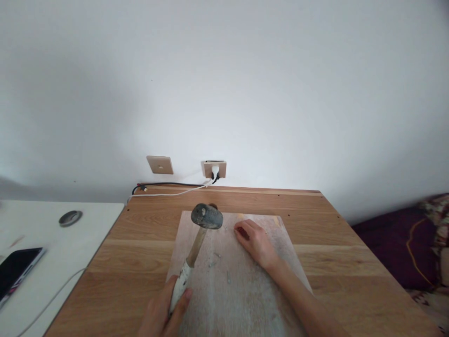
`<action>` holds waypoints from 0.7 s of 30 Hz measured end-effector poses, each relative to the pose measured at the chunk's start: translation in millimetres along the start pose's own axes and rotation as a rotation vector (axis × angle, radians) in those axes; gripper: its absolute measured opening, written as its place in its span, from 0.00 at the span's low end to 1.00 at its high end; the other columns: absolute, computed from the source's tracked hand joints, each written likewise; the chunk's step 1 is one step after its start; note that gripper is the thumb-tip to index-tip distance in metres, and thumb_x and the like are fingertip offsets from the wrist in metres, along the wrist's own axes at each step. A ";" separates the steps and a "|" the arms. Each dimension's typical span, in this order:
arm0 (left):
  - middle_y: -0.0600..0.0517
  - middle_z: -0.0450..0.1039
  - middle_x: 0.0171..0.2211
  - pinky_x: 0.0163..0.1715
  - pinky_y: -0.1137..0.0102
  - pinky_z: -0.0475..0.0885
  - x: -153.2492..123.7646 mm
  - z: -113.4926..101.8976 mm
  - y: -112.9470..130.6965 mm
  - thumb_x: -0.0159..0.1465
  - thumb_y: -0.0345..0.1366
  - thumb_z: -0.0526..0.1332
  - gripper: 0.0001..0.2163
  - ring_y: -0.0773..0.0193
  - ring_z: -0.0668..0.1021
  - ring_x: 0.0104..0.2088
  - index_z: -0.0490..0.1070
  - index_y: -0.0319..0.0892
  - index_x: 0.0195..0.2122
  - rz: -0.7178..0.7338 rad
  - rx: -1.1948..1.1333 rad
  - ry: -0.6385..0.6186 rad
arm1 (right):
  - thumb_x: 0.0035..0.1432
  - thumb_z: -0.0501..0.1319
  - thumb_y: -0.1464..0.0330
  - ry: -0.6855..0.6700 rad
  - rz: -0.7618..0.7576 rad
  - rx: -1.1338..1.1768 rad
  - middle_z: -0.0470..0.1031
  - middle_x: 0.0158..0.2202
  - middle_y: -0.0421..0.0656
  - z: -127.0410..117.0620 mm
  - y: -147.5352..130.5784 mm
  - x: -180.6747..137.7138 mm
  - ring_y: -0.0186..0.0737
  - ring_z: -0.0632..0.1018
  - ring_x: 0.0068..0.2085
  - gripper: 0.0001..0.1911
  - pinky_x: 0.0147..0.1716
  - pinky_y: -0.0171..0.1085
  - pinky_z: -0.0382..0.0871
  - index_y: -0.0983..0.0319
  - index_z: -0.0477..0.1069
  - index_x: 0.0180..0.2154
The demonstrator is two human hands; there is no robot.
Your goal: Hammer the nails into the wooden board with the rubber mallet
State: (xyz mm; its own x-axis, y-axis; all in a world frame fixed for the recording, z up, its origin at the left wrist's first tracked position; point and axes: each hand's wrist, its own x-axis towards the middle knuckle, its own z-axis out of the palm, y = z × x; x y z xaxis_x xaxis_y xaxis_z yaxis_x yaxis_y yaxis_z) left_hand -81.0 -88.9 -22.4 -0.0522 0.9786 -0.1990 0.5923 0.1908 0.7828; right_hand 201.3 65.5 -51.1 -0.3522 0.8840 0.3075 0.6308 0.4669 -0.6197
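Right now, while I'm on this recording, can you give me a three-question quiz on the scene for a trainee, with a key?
1. Multiple choice: what does the left hand hold? A) a wrench B) a mallet C) a paintbrush
2. True or false: the right hand is spread wide, all its fingers straight.
3. Fill the gap: the phone lies on the ____ surface to the left of the wooden table.

Key:
1. B, the mallet, gripped by its handle.
2. False; the right hand has curled fingers, over the pale board.
3. White.
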 end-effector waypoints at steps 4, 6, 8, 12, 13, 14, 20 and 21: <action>0.50 0.81 0.33 0.37 0.68 0.74 19.8 0.7 16.9 0.72 0.48 0.49 0.15 0.54 0.84 0.37 0.71 0.48 0.40 0.069 0.056 -0.185 | 0.65 0.59 0.73 0.002 0.048 -0.013 0.78 0.38 0.44 -1.0 -0.3 -0.2 0.41 0.80 0.36 0.07 0.39 0.39 0.76 0.59 0.71 0.44; 0.49 0.82 0.35 0.38 0.68 0.73 29.0 1.5 24.2 0.72 0.47 0.49 0.14 0.53 0.84 0.39 0.70 0.47 0.40 0.103 0.133 -0.231 | 0.64 0.61 0.72 0.000 0.069 -0.015 0.79 0.39 0.44 -4.7 0.0 -1.7 0.42 0.81 0.38 0.12 0.40 0.39 0.76 0.58 0.70 0.49; 0.47 0.82 0.37 0.39 0.66 0.72 35.9 3.2 29.0 0.73 0.48 0.48 0.15 0.52 0.84 0.41 0.69 0.47 0.42 0.121 0.212 -0.258 | 0.62 0.63 0.71 0.009 0.088 -0.023 0.79 0.43 0.44 -10.7 0.3 -6.2 0.43 0.81 0.41 0.19 0.43 0.40 0.77 0.58 0.67 0.55; 0.45 0.82 0.40 0.40 0.64 0.72 42.5 7.5 32.2 0.73 0.46 0.47 0.15 0.49 0.83 0.43 0.69 0.46 0.45 0.097 0.324 -0.294 | 0.66 0.59 0.70 0.053 0.124 -0.063 0.77 0.45 0.47 -23.0 -7.4 -27.4 0.45 0.80 0.43 0.15 0.44 0.44 0.77 0.60 0.66 0.54; 0.45 0.82 0.41 0.40 0.64 0.72 43.1 8.3 32.0 0.73 0.46 0.46 0.15 0.49 0.83 0.43 0.69 0.46 0.45 0.091 0.337 -0.294 | 0.68 0.58 0.70 0.063 0.127 -0.067 0.76 0.43 0.46 -24.9 -12.8 -34.2 0.44 0.80 0.42 0.10 0.44 0.44 0.77 0.60 0.68 0.51; 0.45 0.82 0.41 0.40 0.64 0.71 43.4 8.8 31.3 0.73 0.45 0.46 0.15 0.49 0.84 0.43 0.69 0.46 0.45 0.087 0.350 -0.293 | 0.69 0.56 0.70 0.053 0.116 -0.068 0.76 0.41 0.46 -26.0 -19.8 -40.7 0.43 0.80 0.41 0.07 0.43 0.43 0.77 0.59 0.69 0.47; 0.45 0.83 0.40 0.39 0.64 0.71 43.5 11.0 22.2 0.72 0.46 0.46 0.14 0.50 0.84 0.42 0.68 0.46 0.45 0.084 0.314 -0.261 | 0.68 0.62 0.74 -0.332 -0.398 -0.328 0.77 0.47 0.43 -19.7 -68.0 -58.4 0.43 0.77 0.49 0.06 0.47 0.39 0.75 0.61 0.73 0.45; 0.46 0.83 0.40 0.39 0.65 0.71 43.2 11.3 21.0 0.73 0.46 0.47 0.14 0.50 0.84 0.41 0.68 0.46 0.44 0.090 0.277 -0.255 | 0.67 0.63 0.73 -0.364 -0.491 -0.398 0.78 0.45 0.43 -17.5 -72.3 -57.8 0.43 0.77 0.47 0.03 0.46 0.39 0.75 0.61 0.73 0.43</action>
State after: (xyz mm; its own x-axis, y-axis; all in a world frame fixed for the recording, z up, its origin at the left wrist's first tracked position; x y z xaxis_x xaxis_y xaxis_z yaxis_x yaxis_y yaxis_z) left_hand -61.7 -43.4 -21.2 0.1909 0.9331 -0.3047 0.7818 0.0432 0.6220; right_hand 188.2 -18.9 -11.5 -0.8232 0.5385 0.1800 0.5201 0.8424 -0.1411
